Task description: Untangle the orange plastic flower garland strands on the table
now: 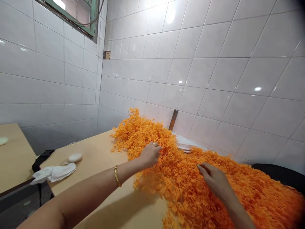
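A large heap of orange artificial foliage [188,187], made of fine branching sprigs, spreads over the table from the middle to the right. My left hand [150,155], with a ring and a gold bracelet on the wrist, is curled closed at the left part of the heap, its fingers among the sprigs. Over the middle of the heap is my right hand [214,179], its thumb and forefinger brought close together. Whatever may lie between those fingertips is too small to make out.
The pale wooden table [100,148] stands against a white tiled wall [190,47]. At its left lie a white cloth [56,173] and a white round object [75,157]. Behind the heap a brown strip [173,120] leans on the wall. A black rim [281,171] shows at right.
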Tool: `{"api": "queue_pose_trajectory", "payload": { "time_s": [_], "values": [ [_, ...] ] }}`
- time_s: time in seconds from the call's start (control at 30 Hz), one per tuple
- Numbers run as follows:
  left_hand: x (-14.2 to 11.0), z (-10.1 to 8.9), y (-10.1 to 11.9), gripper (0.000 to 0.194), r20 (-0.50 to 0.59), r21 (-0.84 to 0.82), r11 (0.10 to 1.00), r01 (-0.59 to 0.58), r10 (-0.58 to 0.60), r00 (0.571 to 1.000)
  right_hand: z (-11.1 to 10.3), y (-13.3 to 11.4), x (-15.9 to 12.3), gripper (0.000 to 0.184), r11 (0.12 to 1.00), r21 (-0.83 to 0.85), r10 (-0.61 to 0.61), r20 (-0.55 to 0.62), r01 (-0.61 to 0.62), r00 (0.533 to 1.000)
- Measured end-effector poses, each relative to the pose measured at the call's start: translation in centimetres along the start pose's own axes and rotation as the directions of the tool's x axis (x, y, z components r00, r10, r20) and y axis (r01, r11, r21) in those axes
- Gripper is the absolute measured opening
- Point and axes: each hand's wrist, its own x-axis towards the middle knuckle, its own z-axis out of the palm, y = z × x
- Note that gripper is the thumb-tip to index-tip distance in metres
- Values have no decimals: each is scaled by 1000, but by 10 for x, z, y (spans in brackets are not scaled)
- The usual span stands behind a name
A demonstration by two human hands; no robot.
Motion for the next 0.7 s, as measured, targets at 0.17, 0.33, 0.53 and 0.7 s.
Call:
{"api": "queue_pose_trajectory", "payload": {
  "time_s": [0.17, 0.33, 0.53, 0.7],
  "values": [
    [5, 27, -52, 17, 7, 99, 990, 102, -103, 995, 30, -36, 8, 35, 986, 113, -116, -56, 121, 992],
    [10, 32, -37, 19, -155, 119, 993, 13, 6, 988, 65, -88, 36, 29, 940, 58, -338, 2, 337, 941],
    [32, 39, -36, 20, -5, 160, 983, -88, 90, 996, 89, -69, 76, 30, 981, -191, -20, 20, 24, 1000],
    [35, 49, -59, 23, 42, 133, 991, -19, 13, 999, 79, -24, 89, 28, 987, -121, 108, 18, -105, 994]
  ]
}}
